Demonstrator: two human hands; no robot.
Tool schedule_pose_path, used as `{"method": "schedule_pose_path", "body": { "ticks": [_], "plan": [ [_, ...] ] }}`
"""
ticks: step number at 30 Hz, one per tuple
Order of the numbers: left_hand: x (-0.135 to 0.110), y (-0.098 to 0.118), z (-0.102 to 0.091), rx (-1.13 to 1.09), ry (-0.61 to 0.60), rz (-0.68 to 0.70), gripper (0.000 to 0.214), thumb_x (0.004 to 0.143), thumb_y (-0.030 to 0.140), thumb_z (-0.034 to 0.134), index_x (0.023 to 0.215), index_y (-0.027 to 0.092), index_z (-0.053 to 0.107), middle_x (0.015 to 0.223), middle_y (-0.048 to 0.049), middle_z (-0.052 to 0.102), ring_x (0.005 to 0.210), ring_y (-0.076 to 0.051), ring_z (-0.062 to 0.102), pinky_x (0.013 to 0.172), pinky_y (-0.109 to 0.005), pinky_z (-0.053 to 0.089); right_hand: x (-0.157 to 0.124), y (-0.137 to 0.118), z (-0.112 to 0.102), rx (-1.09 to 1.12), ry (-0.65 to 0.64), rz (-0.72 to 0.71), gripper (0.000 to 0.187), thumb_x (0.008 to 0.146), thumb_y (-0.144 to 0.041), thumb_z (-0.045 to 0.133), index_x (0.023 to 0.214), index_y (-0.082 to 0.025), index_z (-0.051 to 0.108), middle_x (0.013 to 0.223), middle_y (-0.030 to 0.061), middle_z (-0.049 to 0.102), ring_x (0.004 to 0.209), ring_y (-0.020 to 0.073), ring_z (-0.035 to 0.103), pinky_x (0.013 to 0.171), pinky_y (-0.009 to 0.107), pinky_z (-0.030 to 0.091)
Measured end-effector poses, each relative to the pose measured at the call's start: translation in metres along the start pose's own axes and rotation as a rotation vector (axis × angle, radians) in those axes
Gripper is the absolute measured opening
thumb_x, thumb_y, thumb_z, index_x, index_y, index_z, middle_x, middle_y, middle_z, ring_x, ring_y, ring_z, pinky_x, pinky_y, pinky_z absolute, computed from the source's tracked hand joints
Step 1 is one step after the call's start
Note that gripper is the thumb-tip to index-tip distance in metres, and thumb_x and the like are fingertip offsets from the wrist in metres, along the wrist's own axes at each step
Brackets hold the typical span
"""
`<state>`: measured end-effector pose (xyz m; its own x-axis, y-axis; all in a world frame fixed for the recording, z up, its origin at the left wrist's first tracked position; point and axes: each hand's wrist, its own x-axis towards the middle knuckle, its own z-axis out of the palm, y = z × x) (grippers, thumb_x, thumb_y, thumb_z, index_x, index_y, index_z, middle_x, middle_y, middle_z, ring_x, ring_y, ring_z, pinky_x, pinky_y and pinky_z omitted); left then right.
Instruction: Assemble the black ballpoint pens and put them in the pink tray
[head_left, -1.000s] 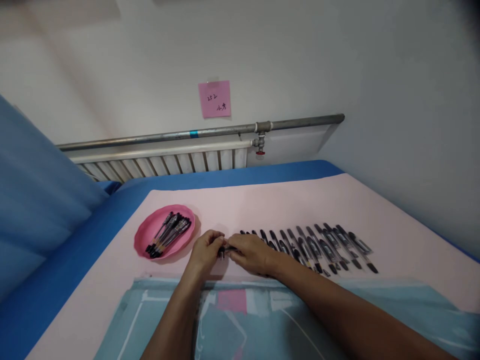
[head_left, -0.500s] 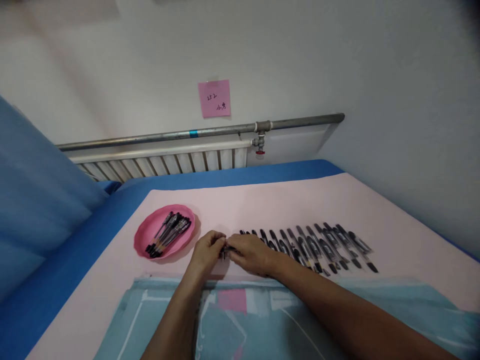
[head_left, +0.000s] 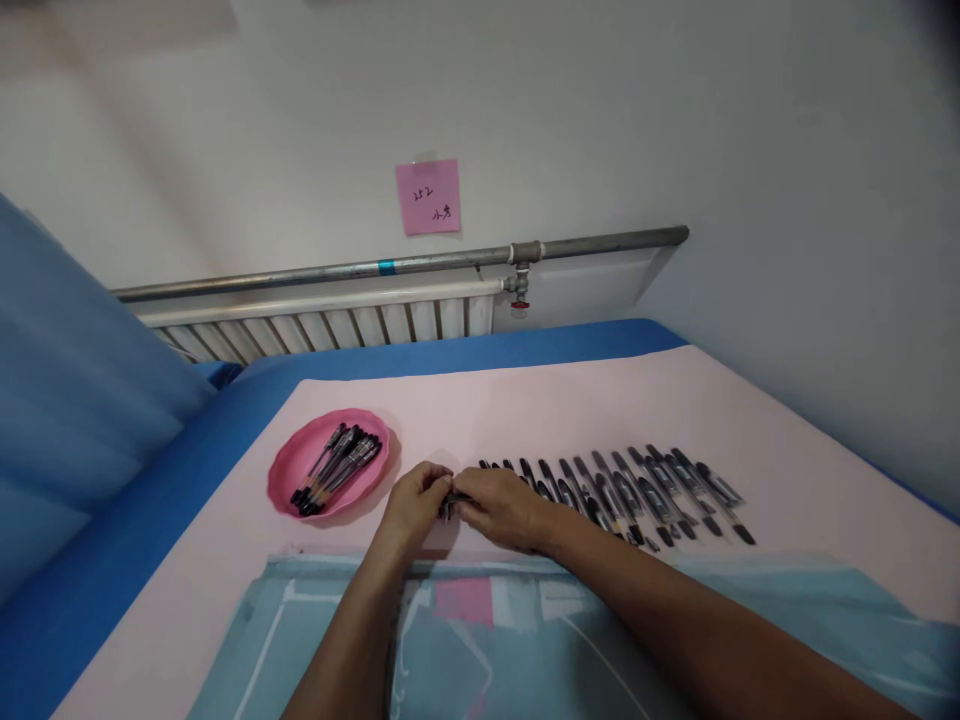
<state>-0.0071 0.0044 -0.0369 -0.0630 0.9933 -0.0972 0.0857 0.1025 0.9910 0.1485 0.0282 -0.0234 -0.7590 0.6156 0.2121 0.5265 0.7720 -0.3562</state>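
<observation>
My left hand (head_left: 411, 503) and my right hand (head_left: 504, 507) meet over the pink sheet (head_left: 570, 410), fingers pinched together on one black pen (head_left: 450, 500) held between them. Only a short piece of that pen shows between the fingertips. To the right of my right hand lies a row of several black pens (head_left: 637, 490), side by side on the sheet. Left of my left hand stands a pink dish (head_left: 292, 468) with several more black pens (head_left: 339, 464) heaped in it.
A pale blue patterned cloth (head_left: 480, 640) covers the near edge under my forearms. Blue bedding (head_left: 112, 520) borders the pink sheet on the left and back. A radiator (head_left: 322, 328), a steel pipe (head_left: 420, 262) and a pink note (head_left: 427, 196) are on the wall behind.
</observation>
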Motion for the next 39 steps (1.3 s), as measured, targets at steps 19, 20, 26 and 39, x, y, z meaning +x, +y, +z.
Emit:
{"method": "schedule_pose_path", "body": {
  "ticks": [19, 20, 26, 39],
  "plan": [
    [0.0000, 0.0000, -0.0006, 0.039, -0.023, -0.001, 0.018, 0.067, 0.031, 0.057, 0.075, 0.016, 0.062, 0.063, 0.0014, 0.058, 0.054, -0.011, 0.051, 0.051, -0.022, 0.038, 0.0000, -0.0009, -0.0008, -0.032, -0.026, 0.028, 0.012, 0.083, -0.021, 0.046, 0.085, -0.016, 0.056, 0.081, 0.0043, 0.061, 0.071, 0.0146, 0.052, 0.062, 0.025, 0.033],
    [-0.0001, -0.0001, -0.0008, 0.044, -0.025, 0.002, 0.018, 0.068, 0.031, 0.057, 0.075, 0.016, 0.062, 0.063, 0.0012, 0.059, 0.055, -0.011, 0.051, 0.051, -0.022, 0.038, 0.0000, -0.0007, -0.0006, -0.031, -0.026, 0.028, 0.011, 0.082, -0.021, 0.046, 0.085, -0.016, 0.056, 0.081, 0.0041, 0.061, 0.071, 0.0146, 0.052, 0.062, 0.025, 0.033],
    [-0.0002, -0.0006, -0.0011, 0.051, -0.018, 0.012, 0.016, 0.067, 0.030, 0.057, 0.074, 0.016, 0.062, 0.061, 0.0017, 0.058, 0.052, -0.010, 0.050, 0.051, -0.022, 0.037, -0.0003, -0.0005, -0.0009, -0.029, -0.015, 0.014, 0.011, 0.082, -0.020, 0.047, 0.085, -0.015, 0.057, 0.081, 0.0041, 0.061, 0.070, 0.0147, 0.052, 0.061, 0.025, 0.032],
    [-0.0010, 0.0010, -0.0012, 0.096, -0.034, 0.024, 0.015, 0.070, 0.029, 0.054, 0.075, 0.016, 0.060, 0.063, 0.0013, 0.057, 0.055, -0.010, 0.049, 0.051, -0.021, 0.037, -0.0009, 0.0016, 0.0024, -0.022, 0.013, -0.003, 0.011, 0.082, -0.021, 0.047, 0.085, -0.016, 0.055, 0.081, 0.0035, 0.060, 0.071, 0.0144, 0.051, 0.062, 0.025, 0.031]
  ]
}}
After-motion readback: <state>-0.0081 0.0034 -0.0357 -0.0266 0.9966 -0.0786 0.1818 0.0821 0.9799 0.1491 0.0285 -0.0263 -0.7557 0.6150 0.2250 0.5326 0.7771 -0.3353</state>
